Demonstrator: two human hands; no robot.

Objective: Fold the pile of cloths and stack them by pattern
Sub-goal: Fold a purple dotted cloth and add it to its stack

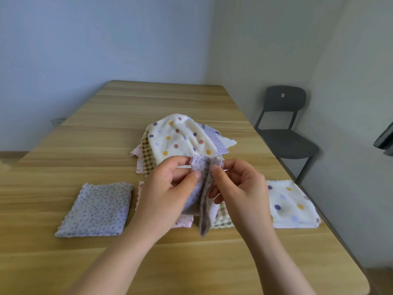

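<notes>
Soft, fluffy lilac dotted cloth (205, 188); smooth, matt, light wood-grain surface (127, 107); matt dark grey plastic chair (285, 124).

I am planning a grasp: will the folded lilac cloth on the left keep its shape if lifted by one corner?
Probably not. The similar held cloth, pinched by the left hand and right hand, hangs limp, so it seems floppy. The folded lilac cloth looks thin; its layers would likely fall open.
</notes>
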